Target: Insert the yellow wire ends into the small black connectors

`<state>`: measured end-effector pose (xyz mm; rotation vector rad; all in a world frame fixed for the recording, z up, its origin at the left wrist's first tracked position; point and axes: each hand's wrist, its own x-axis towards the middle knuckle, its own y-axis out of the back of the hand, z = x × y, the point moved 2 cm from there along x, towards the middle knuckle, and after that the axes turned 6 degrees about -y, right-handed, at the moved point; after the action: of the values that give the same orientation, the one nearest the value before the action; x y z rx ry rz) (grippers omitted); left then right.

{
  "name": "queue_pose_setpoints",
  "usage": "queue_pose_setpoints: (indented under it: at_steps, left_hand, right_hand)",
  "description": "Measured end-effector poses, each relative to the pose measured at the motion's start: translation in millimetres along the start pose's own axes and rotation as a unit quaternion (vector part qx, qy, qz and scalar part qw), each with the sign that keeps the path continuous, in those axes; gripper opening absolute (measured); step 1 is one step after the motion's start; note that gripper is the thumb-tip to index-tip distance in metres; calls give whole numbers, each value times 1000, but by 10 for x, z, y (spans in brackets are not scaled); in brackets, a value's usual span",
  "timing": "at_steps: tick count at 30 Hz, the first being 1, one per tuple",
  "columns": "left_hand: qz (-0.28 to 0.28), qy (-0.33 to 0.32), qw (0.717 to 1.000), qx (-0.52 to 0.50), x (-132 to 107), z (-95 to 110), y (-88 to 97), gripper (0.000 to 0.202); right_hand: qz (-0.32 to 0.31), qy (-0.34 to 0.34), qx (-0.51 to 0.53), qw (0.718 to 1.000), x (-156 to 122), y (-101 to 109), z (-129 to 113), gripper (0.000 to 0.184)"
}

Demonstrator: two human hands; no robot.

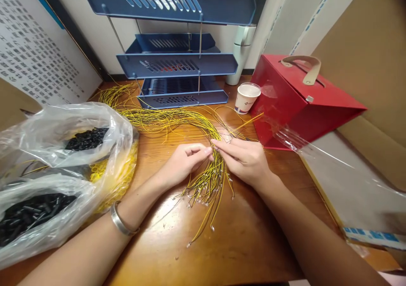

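Yellow wires (177,117), with darker strands among them, run across the tabletop (228,252) from beside the blue tray rack (177,64) and curve down toward me, so their small pale tips (212,228) fan out within my reach. I take it the long ends trail off behind so that their bulk stays out from under my wrists. My left hand (185,163) is closed in a pinch, thumb tip against forefinger, at the left edge of the bundle; my right hand (246,157) comes in from the other side, fingertips drawn together at almost the same spot. Each seems to grip a thin strand there, though which strand is too small to tell. Meeting fingertip to fingertip over the wires suits something this fine, I think, since whole palms would hide it. My forearms come in from either side, leaving the tips in sight between them. To my left, clear plastic bags (76,186) stand with mouths gaping, which makes the black pieces (34,213) and the yellow loops (123,180) easy to see and, I judge, easy to reach. The paper cup (247,100) stands upright beyond my right hand, just beside the red box (282,112).
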<state>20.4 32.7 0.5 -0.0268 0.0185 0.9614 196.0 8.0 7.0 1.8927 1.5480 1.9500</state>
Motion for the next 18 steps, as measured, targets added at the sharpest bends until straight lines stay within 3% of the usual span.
queue_pose_setpoints:
  at_steps: [9, 12, 15, 18]
  left_hand:
    - [-35, -24, 999, 29, -42, 26, 5, 32]
    - [-68, -14, 997, 15, -60, 32, -5, 44]
    - [-108, 26, 994, -22, -73, 19, -34, 67]
    - [-110, 58, 992, -16, -75, -7, -54, 72]
  right_hand:
    - [-3, 20, -16, 1000, 12, -7, -105, 21]
    - [1, 10, -16, 1000, -6, -21, -184, 19]
    - [52, -20, -10, 998, -11, 28, -233, 20]
    - [140, -103, -54, 983, -8, 165, -172, 20]
